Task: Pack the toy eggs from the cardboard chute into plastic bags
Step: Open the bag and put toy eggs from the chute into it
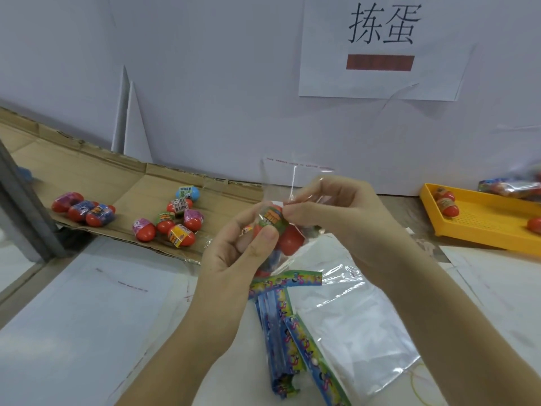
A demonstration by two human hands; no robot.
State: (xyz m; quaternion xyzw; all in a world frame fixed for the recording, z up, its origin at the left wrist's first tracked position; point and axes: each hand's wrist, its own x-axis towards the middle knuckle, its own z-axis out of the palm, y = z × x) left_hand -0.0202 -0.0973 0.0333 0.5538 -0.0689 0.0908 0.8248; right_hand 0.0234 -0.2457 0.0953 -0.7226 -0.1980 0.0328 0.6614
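Left hand (234,259) grips the egg-filled plastic bag (288,241), fingers curled, just right of the cardboard chute (140,186). Right hand (336,209) fingers pinch its top.

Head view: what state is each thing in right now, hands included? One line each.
Bag, held up off the table, partly filled.
Bagged eggs, inside the bag.
Left hand, grips the bag around the bagged eggs.
Right hand, pinches the bag's film.
Chute eggs, loose on the cardboard chute, unpacked.
Tray eggs, resting in the yellow tray.
Empty bags, flat on the table.
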